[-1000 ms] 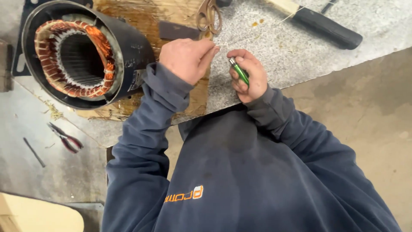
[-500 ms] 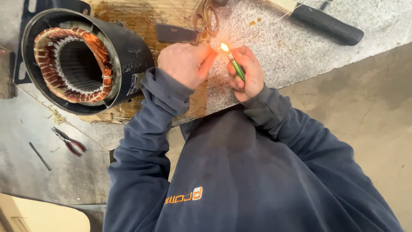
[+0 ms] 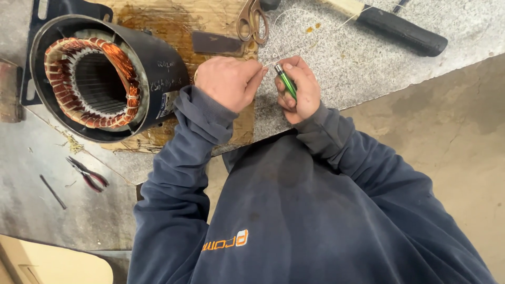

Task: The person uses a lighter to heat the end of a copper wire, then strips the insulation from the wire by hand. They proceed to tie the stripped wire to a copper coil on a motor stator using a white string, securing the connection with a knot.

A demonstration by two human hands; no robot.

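Currently unlit, the green lighter (image 3: 286, 84) sits clamped in the right hand (image 3: 297, 89) beside the left hand (image 3: 229, 81), pinching thin wire near the counter's (image 3: 368, 68) front edge.

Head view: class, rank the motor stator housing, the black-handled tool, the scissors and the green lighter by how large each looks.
1. Motor stator housing, by far the largest.
2. Black-handled tool.
3. Scissors, partly cut off by the picture's top edge, so its place is unsure.
4. Green lighter, partly hidden in the right hand.

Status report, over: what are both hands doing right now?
Right hand grips green lighter, no flame. Left hand pinches thin white cord beside it. Scissors and motor stator close by.
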